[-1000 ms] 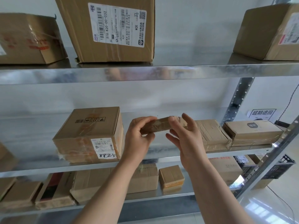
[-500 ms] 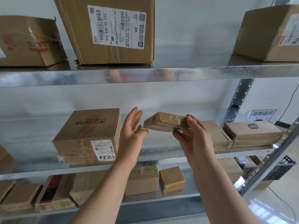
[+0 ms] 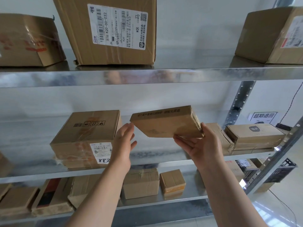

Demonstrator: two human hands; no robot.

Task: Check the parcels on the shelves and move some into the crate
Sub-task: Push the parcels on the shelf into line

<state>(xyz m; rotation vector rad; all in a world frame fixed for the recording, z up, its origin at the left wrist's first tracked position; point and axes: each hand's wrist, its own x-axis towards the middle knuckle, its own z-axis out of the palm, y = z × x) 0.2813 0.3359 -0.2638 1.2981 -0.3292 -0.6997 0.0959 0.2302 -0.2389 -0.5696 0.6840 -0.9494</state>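
A person checks stock at a metal rack, holding a flat cardboard parcel [image 3: 165, 122] tilted in the air in front of the middle shelf [image 3: 164, 157], its broad face turned toward the camera. The right hand [image 3: 200, 145] carries it alone, gripping its right end with the fingers [image 3: 183, 141] stretched beneath the lower edge and the thumb apparently behind, out of sight. The left hand [image 3: 123, 141] is open, its fingers loosely spread and straight, its tips just beside the parcel's left corner; whether they touch it cannot be told. The work looks to be in its checking stage: many boxes sit on all three shelves, among them a labelled box [image 3: 86, 138] to the left, and no crate appears in view, so moving this parcell into it remains to be done.
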